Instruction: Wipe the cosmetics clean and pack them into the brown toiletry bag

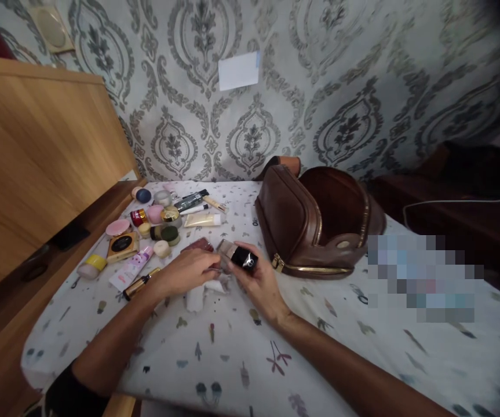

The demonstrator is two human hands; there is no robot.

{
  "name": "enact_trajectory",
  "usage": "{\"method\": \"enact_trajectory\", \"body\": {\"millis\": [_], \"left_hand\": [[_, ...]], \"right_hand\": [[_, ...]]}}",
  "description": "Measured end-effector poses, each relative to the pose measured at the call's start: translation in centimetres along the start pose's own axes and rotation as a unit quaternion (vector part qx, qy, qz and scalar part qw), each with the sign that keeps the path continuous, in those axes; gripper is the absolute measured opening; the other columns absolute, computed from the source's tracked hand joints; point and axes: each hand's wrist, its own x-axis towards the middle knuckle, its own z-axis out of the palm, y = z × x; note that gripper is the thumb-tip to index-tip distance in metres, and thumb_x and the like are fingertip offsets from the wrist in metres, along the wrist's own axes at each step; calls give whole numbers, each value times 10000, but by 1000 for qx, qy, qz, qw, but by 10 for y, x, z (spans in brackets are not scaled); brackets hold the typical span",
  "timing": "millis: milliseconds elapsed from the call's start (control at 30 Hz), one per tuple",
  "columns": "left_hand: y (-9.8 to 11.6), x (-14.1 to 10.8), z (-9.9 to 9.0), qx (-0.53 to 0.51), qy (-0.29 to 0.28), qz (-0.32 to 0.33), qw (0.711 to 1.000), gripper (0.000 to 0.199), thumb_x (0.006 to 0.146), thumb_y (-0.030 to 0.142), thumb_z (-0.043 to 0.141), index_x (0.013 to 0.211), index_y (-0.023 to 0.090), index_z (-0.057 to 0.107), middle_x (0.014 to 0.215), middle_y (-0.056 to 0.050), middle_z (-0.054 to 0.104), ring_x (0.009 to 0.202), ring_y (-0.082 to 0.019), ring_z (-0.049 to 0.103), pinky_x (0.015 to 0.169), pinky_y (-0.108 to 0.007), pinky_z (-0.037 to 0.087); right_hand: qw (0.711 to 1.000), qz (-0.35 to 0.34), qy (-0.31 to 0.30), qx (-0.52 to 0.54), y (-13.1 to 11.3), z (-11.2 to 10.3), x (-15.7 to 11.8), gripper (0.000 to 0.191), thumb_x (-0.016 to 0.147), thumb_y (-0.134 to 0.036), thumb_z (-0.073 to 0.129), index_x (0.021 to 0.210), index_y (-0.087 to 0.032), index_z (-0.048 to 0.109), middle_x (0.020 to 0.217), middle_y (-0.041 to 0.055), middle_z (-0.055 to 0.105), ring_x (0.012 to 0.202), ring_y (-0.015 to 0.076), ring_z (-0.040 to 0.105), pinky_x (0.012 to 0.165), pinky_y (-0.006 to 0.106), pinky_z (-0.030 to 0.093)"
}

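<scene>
My right hand (pixel 261 289) is wrapped round a small foundation bottle (pixel 227 250) with beige contents and a shiny black cap, tilted over the sheet. Close to the bottle's base are the fingertips of my left hand (pixel 191 271), bent and pressed together; what they pinch is hidden. Just below both hands lies a crumpled white tissue (pixel 195 296). A dark reddish, flat item (pixel 200 244) sits behind my left hand, partly covered by it. Left of that wrist is a black and gold tube (pixel 139 285).
Jars, tubes and compacts crowd the left, among them a cream tube (pixel 203 220), a gold-framed compact (pixel 123 245) and a green-lidded jar (pixel 170 234). An unzipped brown leather bag (pixel 287 223) stands at right. A wooden panel (pixel 45 156) borders the left; patterned wallpaper is behind.
</scene>
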Motion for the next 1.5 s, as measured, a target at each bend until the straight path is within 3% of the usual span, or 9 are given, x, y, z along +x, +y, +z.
{"method": "enact_trajectory", "body": {"millis": [400, 567, 733, 833, 967, 1100, 1200, 1333, 1500], "left_hand": [[0, -2, -2, 26, -4, 8, 1000, 91, 927, 268, 572, 917, 206, 638, 880, -29, 700, 867, -213, 657, 731, -295, 458], [0, -9, -2, 26, -44, 34, 998, 297, 864, 425, 691, 1038, 194, 622, 1081, -75, 712, 1012, -258, 670, 798, -311, 487], [2, -23, -9, -26, -47, 48, 997, 136, 876, 168, 595, 1005, 199, 629, 1067, -47, 706, 1055, -223, 647, 865, -287, 465], [-9, -43, -26, -104, 37, 12, 994, 131, 902, 205, 542, 986, 207, 642, 1004, -12, 704, 937, -183, 646, 825, -265, 456], [-54, -77, -47, -147, 196, -88, 965, 257, 910, 379, 508, 999, 187, 654, 1001, -29, 704, 924, -205, 630, 764, -271, 462], [-112, -108, -51, -133, 324, -188, 918, 379, 832, 496, 530, 936, 156, 660, 863, -33, 678, 761, -193, 595, 656, -272, 448], [-139, -118, -47, -131, 364, -222, 895, 419, 790, 524, 538, 929, 145, 652, 792, -21, 643, 684, -174, 564, 586, -254, 422], [-151, -97, -49, -105, 393, -224, 886, 403, 842, 475, 470, 981, 134, 635, 864, -44, 661, 739, -178, 588, 638, -258, 456], [-154, -33, -51, -40, 372, -215, 902, 367, 915, 354, 444, 1152, 128, 610, 1064, -92, 663, 962, -218, 596, 890, -335, 472]], "right_hand": [[984, -83, -88, -130, 14, -3, -4, 691, 693, -11, 468, 1328, -252, 594, 1241, 73, 630, 1183, 224, 612, 1055, 397, 476], [971, -98, -110, -189, 19, -5, -6, 766, 686, 21, 429, 1378, -282, 550, 1305, 78, 547, 1264, 232, 559, 1097, 420, 452], [953, -86, -152, -247, 20, -6, -9, 823, 693, 21, 416, 1438, -323, 473, 1465, 72, 423, 1347, 235, 503, 1113, 427, 450], [943, -86, -187, -260, 18, -5, -11, 811, 717, -11, 439, 1474, -303, 423, 1501, 92, 382, 1358, 241, 496, 1109, 422, 458], [926, -110, -226, -283, 13, -3, -13, 774, 731, -81, 498, 1487, -225, 418, 1554, 144, 305, 1441, 304, 391, 1155, 472, 400], [921, -111, -234, -292, 7, -2, -14, 650, 795, -180, 521, 1443, -198, 478, 1543, 168, 327, 1425, 334, 404, 1150, 511, 391], [924, -105, -228, -287, 2, -3, -13, 548, 852, -250, 511, 1397, -194, 519, 1521, 171, 368, 1419, 331, 411, 1147, 523, 388], [934, -96, -206, -275, -1, -4, -12, 481, 903, -346, 505, 1359, -197, 550, 1491, 169, 410, 1402, 331, 435, 1136, 525, 403], [942, -95, -196, -255, 1, -3, -11, 452, 912, -370, 512, 1327, -201, 572, 1461, 163, 434, 1361, 317, 481, 1126, 515, 415]]}}
